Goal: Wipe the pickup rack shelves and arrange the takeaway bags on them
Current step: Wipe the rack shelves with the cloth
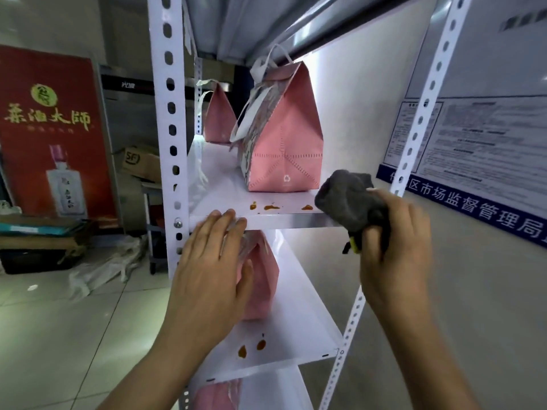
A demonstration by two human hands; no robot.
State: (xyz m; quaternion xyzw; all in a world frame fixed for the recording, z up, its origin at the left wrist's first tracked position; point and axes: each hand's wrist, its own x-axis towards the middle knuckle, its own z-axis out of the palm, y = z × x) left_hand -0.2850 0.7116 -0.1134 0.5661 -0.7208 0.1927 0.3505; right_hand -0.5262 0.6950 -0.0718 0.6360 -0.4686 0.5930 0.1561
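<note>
Shelf [225, 199] stained, pink bag [284, 143] behind; right grip [393, 247] clutching grey cloth [349, 199]; left grip [207, 261] flat, relaxed.

A white slotted-angle rack [168, 113] stands beside a wall bearing a blue-and-white notice board [485, 149]; its middle shelf [225, 199] carries two pink paper takeaway bags, the nearer bag [284, 137] close to the front edge and the farther bag [217, 119] toward the back, with orange-brown sauce stains [272, 207] just in front of the nearer one. The left hand [210, 261] lies with straight fingers touching that shelf's front lip, in front of another pink bag [260, 279] on the lower shelf [307, 327], where more stains [251, 347] sit near the edge. The right hand [396, 241] grips a bunched grey cloth [352, 199] at the middle shelf's right front corner, and a red liquor poster [50, 131] stands off to the left.
</note>
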